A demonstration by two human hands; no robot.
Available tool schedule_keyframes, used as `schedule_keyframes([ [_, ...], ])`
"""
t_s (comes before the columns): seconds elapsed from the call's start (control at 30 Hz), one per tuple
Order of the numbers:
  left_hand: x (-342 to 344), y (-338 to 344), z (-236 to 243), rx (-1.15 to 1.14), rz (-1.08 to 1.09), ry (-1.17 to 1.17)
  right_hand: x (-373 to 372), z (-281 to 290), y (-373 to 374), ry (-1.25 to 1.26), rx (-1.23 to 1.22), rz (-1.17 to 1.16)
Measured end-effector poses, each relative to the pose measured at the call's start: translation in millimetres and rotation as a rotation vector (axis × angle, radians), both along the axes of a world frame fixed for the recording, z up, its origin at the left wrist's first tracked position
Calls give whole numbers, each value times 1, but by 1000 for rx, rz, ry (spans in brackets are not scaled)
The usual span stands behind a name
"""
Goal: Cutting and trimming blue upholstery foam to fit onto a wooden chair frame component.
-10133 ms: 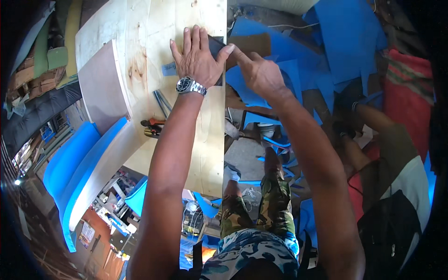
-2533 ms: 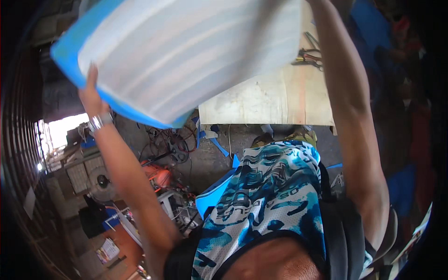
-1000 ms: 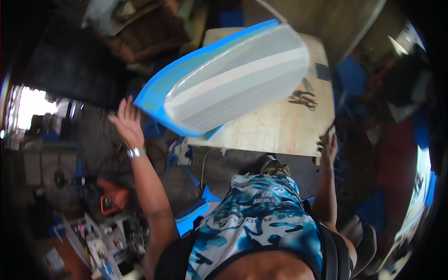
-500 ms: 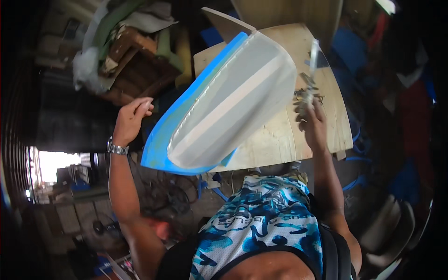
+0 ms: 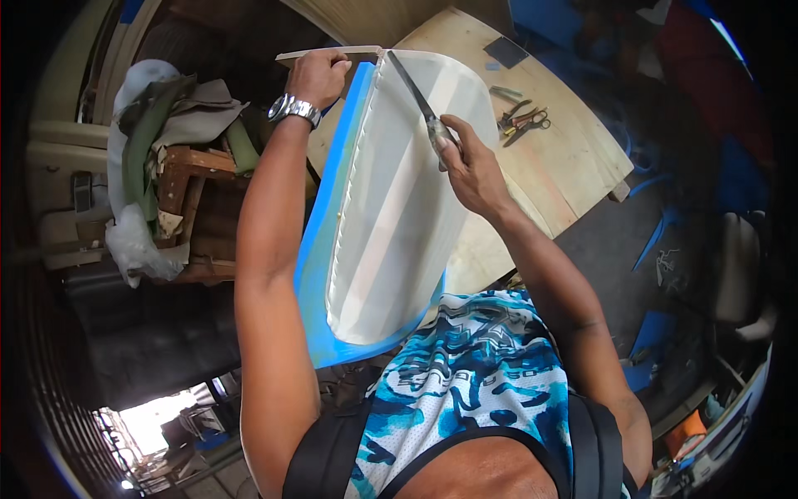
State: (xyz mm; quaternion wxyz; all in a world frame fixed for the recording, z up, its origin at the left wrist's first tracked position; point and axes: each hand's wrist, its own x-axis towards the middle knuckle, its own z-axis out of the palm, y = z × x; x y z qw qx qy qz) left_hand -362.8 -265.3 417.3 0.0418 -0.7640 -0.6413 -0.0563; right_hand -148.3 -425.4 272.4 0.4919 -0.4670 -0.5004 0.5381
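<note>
A long tapered panel (image 5: 407, 200), covered in grey fabric with a paler stripe, lies lengthwise in front of me. Blue foam (image 5: 326, 237) borders its left side and near end, and a jagged trimmed fabric edge (image 5: 342, 224) runs along that side. My right hand (image 5: 470, 166) is closed around the handle of a knife (image 5: 418, 100). Its long dark blade points away, the tip at the panel's far left corner. At the far end, my left hand (image 5: 317, 79) has its fingers curled over a thin stiff flap (image 5: 363, 56); the fingertips are partly hidden.
Under the panel is a light wooden tabletop (image 5: 557, 179). Pliers (image 5: 514, 112) and scissors (image 5: 530, 126) lie on it to the right, near a dark square (image 5: 506, 52). A broken wooden frame with cloth (image 5: 193, 162) stands at the left. Blue scraps (image 5: 652, 237) lie on the floor.
My right hand has brought the knife left from beside the tools to over the panel. My left hand has moved up and right onto the flap. The panel appears more upright in view.
</note>
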Motion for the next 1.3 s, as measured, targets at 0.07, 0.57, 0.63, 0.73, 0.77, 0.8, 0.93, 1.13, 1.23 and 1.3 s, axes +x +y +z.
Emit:
schedule_keyframes([
  [0.07, 2, 17, -9, -60, 6, 28, -1, 5, 6, 28, -50, 15],
  [0.57, -10, 59, -19, -272, 135, 82, -3, 29, 21, -148, -16, 51],
  [0.63, -12, 58, -18, -300, 156, 34, -4, 32, 22, -149, 1, 52],
  [0.73, -13, 57, -19, -408, 188, -230, -3, 37, 22, -241, 45, 3],
  [0.77, -14, 56, -20, -407, 185, -232, -3, 40, 21, -291, 37, 6],
  [0.8, -15, 56, -20, -404, 192, -236, -3, 42, 22, -340, 28, 10],
  [0.93, -16, 57, -25, -375, 170, -232, -5, 53, 31, -401, 46, 22],
  [1.13, -15, 55, -34, -256, 62, -110, -1, 58, 33, -489, 0, 52],
  [1.23, -12, 54, -37, -189, 44, -61, -3, 55, 37, -520, -22, 57],
  [1.3, -10, 53, -38, -165, 36, -38, -8, 54, 44, -528, 33, 9],
])
